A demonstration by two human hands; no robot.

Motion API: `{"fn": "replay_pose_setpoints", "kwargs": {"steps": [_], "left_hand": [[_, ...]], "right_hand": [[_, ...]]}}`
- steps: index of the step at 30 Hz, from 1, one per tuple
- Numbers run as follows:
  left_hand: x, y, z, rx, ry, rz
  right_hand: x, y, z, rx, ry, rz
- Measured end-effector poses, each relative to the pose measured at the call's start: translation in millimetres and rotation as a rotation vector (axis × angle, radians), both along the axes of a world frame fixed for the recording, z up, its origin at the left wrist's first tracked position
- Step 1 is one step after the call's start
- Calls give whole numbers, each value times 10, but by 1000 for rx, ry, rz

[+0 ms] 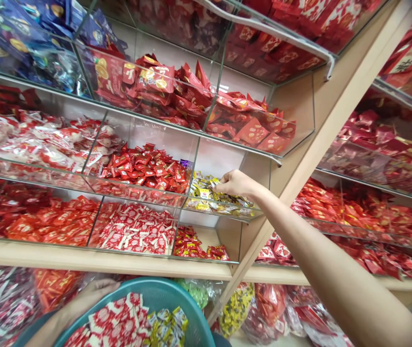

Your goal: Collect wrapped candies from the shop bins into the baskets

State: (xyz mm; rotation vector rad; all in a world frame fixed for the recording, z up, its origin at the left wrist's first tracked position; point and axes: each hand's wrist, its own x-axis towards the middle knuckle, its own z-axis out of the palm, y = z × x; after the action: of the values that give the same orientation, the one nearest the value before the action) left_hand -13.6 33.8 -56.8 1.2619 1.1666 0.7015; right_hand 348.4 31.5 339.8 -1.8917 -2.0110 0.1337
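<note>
A teal plastic basket (196, 301) is at the bottom, with red-and-white wrapped candies (113, 320) on its left side and yellow-wrapped candies (167, 325) on its right. My left hand (95, 294) holds this basket at its upper left rim, the fingers lying along the edge. My right hand (236, 184) reaches into a clear shelf bin of small yellow-and-white wrapped candies (206, 193). Its fingers are bent and pinched together just over the pile. Whatever is between the fingertips is too small to make out.
Clear-fronted bins of red candies (148, 168) and red-and-white candies (137, 229) line the shelves. A wooden upright (292, 178) stands right of my reaching hand. A shelf with a metal edge (281, 29) hangs above. Bagged candies (236, 308) lie below.
</note>
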Motion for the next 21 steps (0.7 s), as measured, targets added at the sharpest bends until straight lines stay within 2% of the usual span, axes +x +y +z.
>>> {"fn": "replay_pose_setpoints", "kwargs": {"steps": [3,6,11,15,21], "left_hand": [[-7,29,-73,-18,-10,7],[0,10,-61,-42,-25,14],[24,-40,30,-57,-62,32],[45,-46,47,-64,-69,53],[57,-65,68,-73,-73,49]], "right_hand": [[-111,-56,40,-148,103,-66],[-241,-56,21,-206,39,-84],[-429,-8,-14,-196,-235,-132],[-496,-11,-5,-232,-309,-144],[-481,-50,56,-204,-400,-165]]}}
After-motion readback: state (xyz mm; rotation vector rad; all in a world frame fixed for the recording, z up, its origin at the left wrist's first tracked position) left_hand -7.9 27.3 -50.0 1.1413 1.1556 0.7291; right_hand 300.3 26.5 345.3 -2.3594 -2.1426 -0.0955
